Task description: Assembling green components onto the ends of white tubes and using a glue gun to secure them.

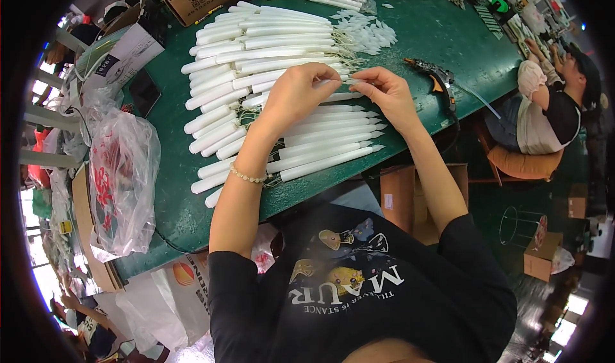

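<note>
My left hand [300,95] is closed around a white candle stick [331,88], mostly hidden by the fingers. At its end, my right hand [389,95] pinches a small pale tip [349,80], whose shape is largely covered. Just below the hands lies a row of white candle sticks with pointed flame-shaped tips [333,136], their tips toward the right. Beyond and left of my hands is a large pile of white candle sticks [275,41], with thin wires at their right ends. Loose translucent flame-shaped pieces [365,33] are heaped next to that pile.
A glue gun [439,81] rests right of my hands on the green table [410,43]. Leftward are a clear plastic bag [125,177], a dark phone [145,93] and cardboard boxes [205,1]. Another person [544,100] sits at the right. An open carton [397,196] stands below the table edge.
</note>
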A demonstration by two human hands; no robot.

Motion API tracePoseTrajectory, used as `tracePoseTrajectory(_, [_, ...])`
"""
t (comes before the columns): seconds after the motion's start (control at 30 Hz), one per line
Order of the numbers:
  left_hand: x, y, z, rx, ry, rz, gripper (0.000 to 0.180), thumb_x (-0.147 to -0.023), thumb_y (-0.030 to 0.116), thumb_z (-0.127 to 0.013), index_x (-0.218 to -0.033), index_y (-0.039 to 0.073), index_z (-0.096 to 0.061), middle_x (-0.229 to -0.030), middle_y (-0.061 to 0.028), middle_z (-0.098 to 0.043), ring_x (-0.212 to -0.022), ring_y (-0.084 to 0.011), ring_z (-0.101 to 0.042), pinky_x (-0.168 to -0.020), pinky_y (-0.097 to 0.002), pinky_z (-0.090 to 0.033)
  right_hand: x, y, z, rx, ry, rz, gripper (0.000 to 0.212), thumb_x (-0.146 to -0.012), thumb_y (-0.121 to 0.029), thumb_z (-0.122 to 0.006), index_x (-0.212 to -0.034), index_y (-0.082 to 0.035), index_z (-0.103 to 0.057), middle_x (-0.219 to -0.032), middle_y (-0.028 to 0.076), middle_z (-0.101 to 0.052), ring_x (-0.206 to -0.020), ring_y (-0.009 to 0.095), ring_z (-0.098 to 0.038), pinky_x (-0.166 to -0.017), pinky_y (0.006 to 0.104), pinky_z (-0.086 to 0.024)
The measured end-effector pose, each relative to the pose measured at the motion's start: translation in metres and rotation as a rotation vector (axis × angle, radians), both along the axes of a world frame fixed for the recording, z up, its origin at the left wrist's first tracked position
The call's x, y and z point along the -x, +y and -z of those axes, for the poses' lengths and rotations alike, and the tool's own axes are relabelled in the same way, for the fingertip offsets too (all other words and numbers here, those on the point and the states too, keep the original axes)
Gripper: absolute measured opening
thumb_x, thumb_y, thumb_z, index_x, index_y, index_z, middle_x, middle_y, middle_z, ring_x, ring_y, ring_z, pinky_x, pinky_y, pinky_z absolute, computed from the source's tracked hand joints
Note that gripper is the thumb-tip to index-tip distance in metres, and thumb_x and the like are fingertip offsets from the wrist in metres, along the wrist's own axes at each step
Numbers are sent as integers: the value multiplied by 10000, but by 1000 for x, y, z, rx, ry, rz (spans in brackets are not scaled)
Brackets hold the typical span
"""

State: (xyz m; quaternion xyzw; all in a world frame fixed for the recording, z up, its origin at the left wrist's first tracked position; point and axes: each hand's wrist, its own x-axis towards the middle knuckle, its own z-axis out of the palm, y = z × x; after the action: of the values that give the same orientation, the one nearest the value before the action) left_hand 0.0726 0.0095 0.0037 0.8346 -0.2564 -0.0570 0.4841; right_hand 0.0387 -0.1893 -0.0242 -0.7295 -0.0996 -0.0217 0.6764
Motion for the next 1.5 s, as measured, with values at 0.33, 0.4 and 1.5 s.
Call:
tracePoseTrajectory(0.33, [0,-2,-5,-46,-5,-18,208,-806,153,-638,-920,-21,-639,-819,-86,-642,-765,-136,-581,-728,-260,-462,-4,3,2,-2,-7,-21,195,-837,-83,-618,-1008,9,-601,-880,64,-648,-822,101,-609,-726,206,-459])
tracePoseTrajectory(0.4, [-1,0,0,-30,-97,-23,211,-793,146,-648,-928,-16,-641,-844,-89,-628,-774,-152,-577,-727,-268,-458,-5,2,2,-4,-4,-14,195,-836,-82,-618,-1007,9,-601,-879,66,-649,-822,101,-610,-725,206,-460])
tracePoseTrajectory(1.5, [3,-1,0,-160,-58,-10,274,-779,181,-670,-1006,29,-649,-906,-119,-663,-753,-220,-626,-694,-299,-474,-13,-2,-3,-18,69,-106,164,-840,-84,-607,-975,10,-612,-852,47,-650,-790,86,-606,-717,210,-461])
